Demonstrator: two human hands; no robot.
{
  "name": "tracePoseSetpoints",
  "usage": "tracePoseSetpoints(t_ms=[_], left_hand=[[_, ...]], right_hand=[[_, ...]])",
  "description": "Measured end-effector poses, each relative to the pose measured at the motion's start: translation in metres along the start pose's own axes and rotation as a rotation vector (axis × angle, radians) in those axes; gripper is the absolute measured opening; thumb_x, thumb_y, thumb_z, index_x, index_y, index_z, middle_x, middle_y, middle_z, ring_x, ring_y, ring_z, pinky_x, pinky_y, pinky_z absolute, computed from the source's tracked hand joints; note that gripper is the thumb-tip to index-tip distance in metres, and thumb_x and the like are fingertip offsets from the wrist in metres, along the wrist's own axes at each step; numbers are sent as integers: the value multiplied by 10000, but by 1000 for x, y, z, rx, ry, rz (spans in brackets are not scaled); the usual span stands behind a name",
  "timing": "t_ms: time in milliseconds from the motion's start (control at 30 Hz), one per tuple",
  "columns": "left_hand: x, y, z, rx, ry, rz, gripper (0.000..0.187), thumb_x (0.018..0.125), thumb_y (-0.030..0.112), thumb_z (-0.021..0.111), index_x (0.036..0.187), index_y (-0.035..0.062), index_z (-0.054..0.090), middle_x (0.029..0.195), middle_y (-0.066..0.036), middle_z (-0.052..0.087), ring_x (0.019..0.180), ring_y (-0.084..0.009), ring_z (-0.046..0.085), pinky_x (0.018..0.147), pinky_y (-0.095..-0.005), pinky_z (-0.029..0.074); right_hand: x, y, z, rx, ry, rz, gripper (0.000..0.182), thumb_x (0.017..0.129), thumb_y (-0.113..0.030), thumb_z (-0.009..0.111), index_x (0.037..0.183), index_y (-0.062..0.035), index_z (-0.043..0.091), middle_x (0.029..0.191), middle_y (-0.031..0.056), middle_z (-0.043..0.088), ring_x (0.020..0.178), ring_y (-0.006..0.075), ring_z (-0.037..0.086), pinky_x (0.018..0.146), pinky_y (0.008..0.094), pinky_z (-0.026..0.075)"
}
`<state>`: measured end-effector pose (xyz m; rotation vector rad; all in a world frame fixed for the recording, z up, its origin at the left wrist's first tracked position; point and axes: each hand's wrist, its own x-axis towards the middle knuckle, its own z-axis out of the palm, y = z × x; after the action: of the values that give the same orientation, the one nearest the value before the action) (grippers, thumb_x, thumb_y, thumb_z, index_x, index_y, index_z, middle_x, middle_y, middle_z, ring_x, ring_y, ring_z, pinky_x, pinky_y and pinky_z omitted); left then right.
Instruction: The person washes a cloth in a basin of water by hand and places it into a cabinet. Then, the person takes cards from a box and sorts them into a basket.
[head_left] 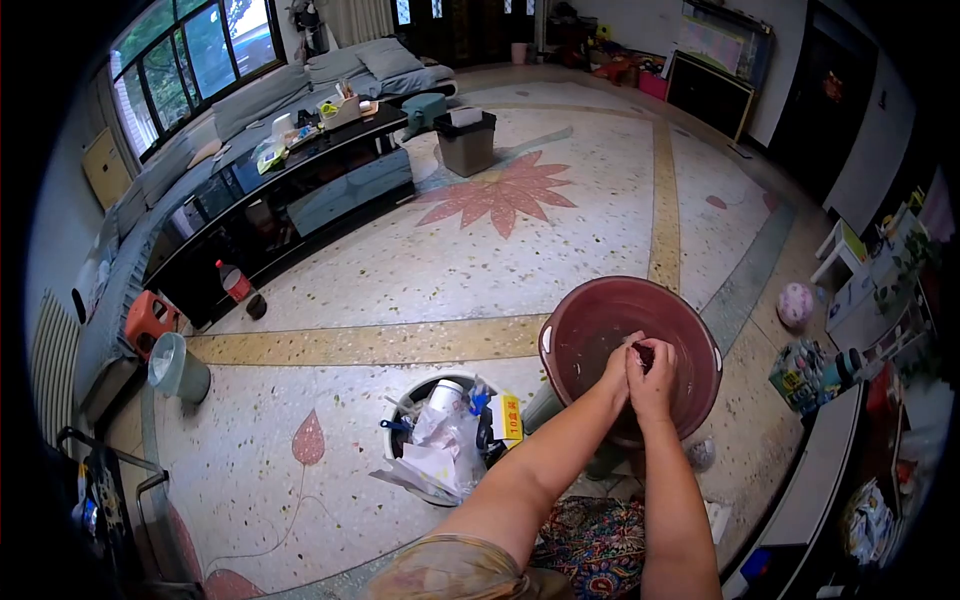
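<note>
Over the large maroon basin (708, 400), which holds some water, my two hands are pressed together. My left hand (617, 378) is closed against my right hand (655, 378). Between their fingers a small, crumpled dark red thing (646, 353) shows, perhaps a cloth; most of it is hidden by the hands. The right fingers curl round it from the right side, the left from the left. White handle openings show on the basin's rim.
Left of the basin stands a bin (432, 497) heaped with packaging. Farther left are a pail (180, 370), a red stool (148, 318) and a cola bottle (236, 285). A ball (796, 305) lies at right, near a cabinet (810, 470). Behind is a grey lidded bin (465, 148).
</note>
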<state>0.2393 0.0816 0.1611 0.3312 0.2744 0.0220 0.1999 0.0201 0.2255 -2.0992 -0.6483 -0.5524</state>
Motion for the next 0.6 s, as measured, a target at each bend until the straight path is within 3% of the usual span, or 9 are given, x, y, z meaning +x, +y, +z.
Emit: tracePoseSetpoints(t_ms=[33, 133, 200, 300, 333, 367, 400, 500, 600], left_hand=[[2, -3, 0, 46, 64, 126, 204, 793, 257, 527, 646, 117, 516, 621, -25, 508, 533, -150, 490, 503, -274, 416], [-6, 1, -4, 253, -83, 206, 174, 795, 173, 489, 644, 95, 530, 619, -20, 486, 543, -127, 468, 512, -260, 397], [-13, 2, 4, 364, -23, 231, 160, 799, 162, 462, 690, 74, 540, 658, -40, 506, 589, -143, 480, 552, -280, 402], [-21, 3, 22, 435, 103, 222, 181, 781, 158, 444, 715, 29, 553, 663, -59, 525, 605, -148, 478, 567, -292, 394], [-25, 4, 27, 396, 179, 197, 201, 758, 167, 453, 695, 5, 556, 630, -58, 522, 575, -137, 463, 540, -284, 380], [-34, 11, 32, 711, 200, 309, 269, 747, 206, 445, 723, -36, 559, 647, -111, 545, 596, -169, 479, 568, -310, 388], [-30, 13, 26, 938, 140, 359, 344, 757, 272, 427, 761, -42, 568, 693, -164, 562, 642, -215, 515, 620, -327, 398], [-21, 23, 20, 1290, 118, 241, 541, 801, 459, 340, 852, -17, 592, 846, -238, 574, 880, -347, 544, 767, -348, 389], [-37, 42, 32, 1679, 147, 159, 567, 809, 478, 290, 923, 10, 590, 934, -239, 557, 934, -357, 521, 838, -374, 375]], right_hand=[[0, 1, 1, -29, -2, -7, 240, 717, -187, 584, 872, -31, 488, 919, 143, 490, 890, 320, 442, 773, 396, 351], [0, 3, 3, -63, 22, -23, 202, 744, -180, 546, 853, -22, 484, 898, 155, 490, 874, 339, 440, 764, 408, 355], [2, 6, 4, -67, 50, -30, 192, 754, -182, 530, 841, -18, 483, 878, 162, 491, 855, 349, 443, 760, 418, 357], [12, 2, -6, -81, 83, 68, 222, 785, -210, 501, 826, 8, 512, 830, 176, 527, 803, 338, 486, 746, 399, 375], [17, -9, -16, 45, 28, 304, 261, 800, -232, 483, 823, 23, 527, 812, 180, 544, 780, 314, 509, 735, 378, 385], [21, -15, -23, 172, -26, 538, 304, 816, -255, 465, 820, 39, 542, 793, 184, 562, 756, 290, 531, 723, 358, 394], [23, -11, -27, 138, -62, 575, 365, 827, -298, 446, 836, 50, 557, 791, 178, 580, 751, 236, 548, 696, 323, 402], [18, 20, -24, 307, -9, 635, 374, 814, -358, 453, 876, -10, 576, 780, 165, 572, 737, 267, 538, 688, 328, 400], [15, 39, -31, 288, -39, 599, 395, 809, -355, 469, 811, 27, 570, 778, 174, 579, 732, 270, 548, 676, 338, 402]])
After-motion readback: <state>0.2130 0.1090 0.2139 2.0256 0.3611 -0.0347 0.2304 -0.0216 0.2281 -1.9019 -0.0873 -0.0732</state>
